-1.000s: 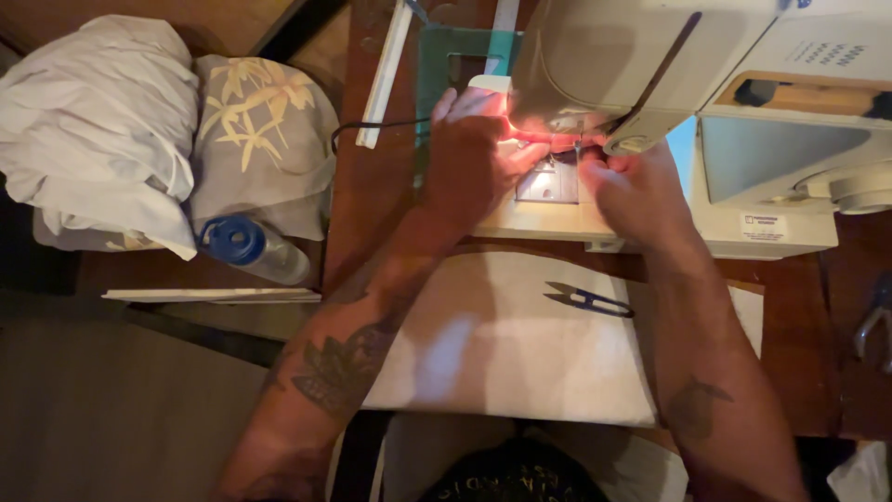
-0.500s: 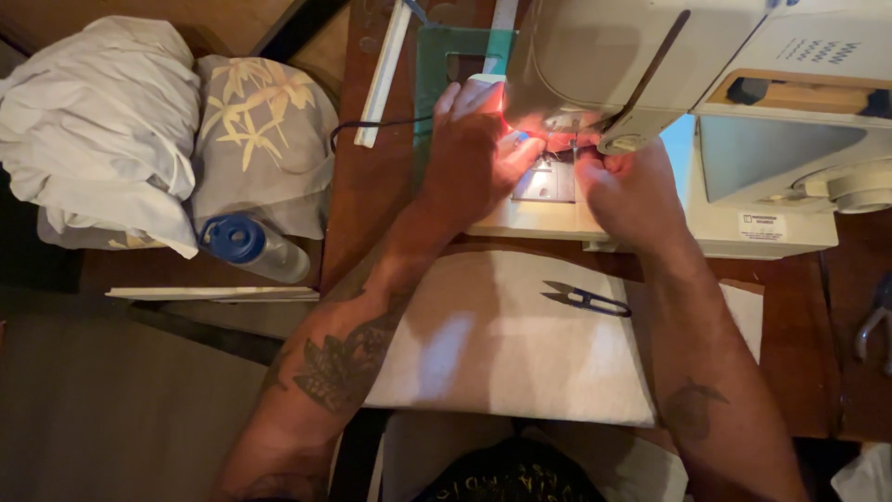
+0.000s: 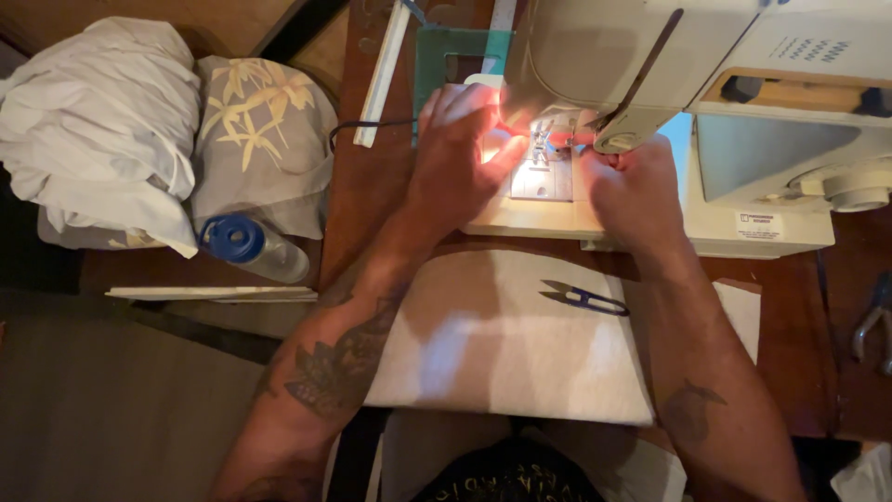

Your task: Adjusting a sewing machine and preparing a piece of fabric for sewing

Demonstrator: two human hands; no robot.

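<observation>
A white sewing machine (image 3: 743,102) stands on a wooden table (image 3: 372,200), its lamp lighting the needle area (image 3: 542,153). My left hand (image 3: 460,153) rests on the machine bed just left of the presser foot, fingers together and reaching toward the needle. My right hand (image 3: 632,191) sits right of the needle, fingertips pinched near the foot; what they hold is too small to tell. A pale cloth (image 3: 506,339) lies flat in front of the machine, between my forearms.
Small blue thread snips (image 3: 583,297) lie on the cloth. A teal ruler (image 3: 455,56) and a white strip (image 3: 383,70) sit behind the left hand. A blue-capped bottle (image 3: 251,246), a patterned cushion (image 3: 265,139) and bundled white fabric (image 3: 102,130) are left. Pliers (image 3: 872,321) lie far right.
Both hands have stayed at the needle; the fingers shifted slightly around the presser foot. The view has drifted a little.
</observation>
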